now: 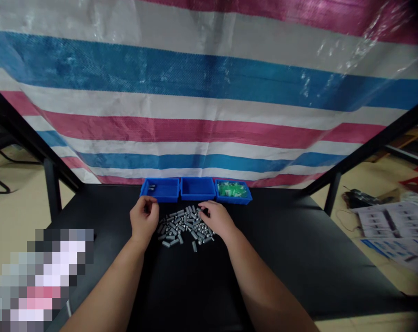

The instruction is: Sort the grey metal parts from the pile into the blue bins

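Note:
A loose pile of small grey metal cylinders (pixel 184 225) lies on the black table between my hands. My left hand (pixel 144 221) is at the pile's left, just in front of the left blue bin (pixel 167 199). Its fingers are curled in to the thumb, and whatever they hold is hidden. Over the pile's upper right edge, my right hand (pixel 218 218) bends its finger and thumb toward each other among the cylinders; I cannot make out what is between the tips. A few small grey pieces (pixel 152 187) lie in the left bin.
A middle blue bin (pixel 197 198) and a right blue bin (pixel 233 200) holding green-and-clear packets (pixel 231 189) complete the row along the back of the black table (pixel 281 258). Behind rises a striped tarp (pixel 209 101) on a black frame (pixel 354 159). Papers (pixel 385 226) lie at right.

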The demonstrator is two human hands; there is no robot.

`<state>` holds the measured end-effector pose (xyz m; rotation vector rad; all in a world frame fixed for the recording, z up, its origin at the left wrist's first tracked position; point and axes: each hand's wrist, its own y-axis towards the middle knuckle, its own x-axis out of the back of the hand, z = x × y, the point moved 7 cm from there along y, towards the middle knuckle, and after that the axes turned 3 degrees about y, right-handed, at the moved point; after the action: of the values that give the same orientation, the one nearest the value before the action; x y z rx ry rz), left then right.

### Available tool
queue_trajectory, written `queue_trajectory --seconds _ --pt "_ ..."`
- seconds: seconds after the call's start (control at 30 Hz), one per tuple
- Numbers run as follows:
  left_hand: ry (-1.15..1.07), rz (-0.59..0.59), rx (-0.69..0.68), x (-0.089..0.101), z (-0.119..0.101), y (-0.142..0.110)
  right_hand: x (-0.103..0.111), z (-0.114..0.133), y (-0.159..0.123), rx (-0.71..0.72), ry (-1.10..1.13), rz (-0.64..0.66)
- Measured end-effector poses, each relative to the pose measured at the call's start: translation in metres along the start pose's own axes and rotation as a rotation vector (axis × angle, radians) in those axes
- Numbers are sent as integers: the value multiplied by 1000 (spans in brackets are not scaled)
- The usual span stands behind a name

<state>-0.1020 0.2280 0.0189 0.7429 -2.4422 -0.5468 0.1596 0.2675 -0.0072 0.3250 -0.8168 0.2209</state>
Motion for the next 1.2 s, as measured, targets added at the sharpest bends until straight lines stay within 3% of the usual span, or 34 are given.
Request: queue_trajectory --seconds 0.13,0.27,0.47,0.57,0.7,0.77,0.83,0.93,1.03,1.2 --pt "-13 46 -4 -5 1 -1 -6 3 4 4 -14 -28" --pt "-6 41 14 -5 3 -1 12 13 -2 74 63 -42" --pt "-4 56 30 -6 2 -1 11 37 -18 191 138 272" --pt "18 31 36 -1 2 1 12 54 -14 213 312 139" --pt "62 -166 40 19 5 5 14 63 -9 214 574 -96" --pt "72 -240 36 26 7 7 14 61 -10 210 553 -136" --pt "80 -242 27 28 8 8 14 58 -12 228 445 -112" --pt "161 -155 37 22 9 12 14 49 -13 217 218 -42" --pt "399 -11 87 17 12 16 21 33 -11 138 58 -26" --pt "759 320 235 14 30 15 27 6 -10 3 15 25"
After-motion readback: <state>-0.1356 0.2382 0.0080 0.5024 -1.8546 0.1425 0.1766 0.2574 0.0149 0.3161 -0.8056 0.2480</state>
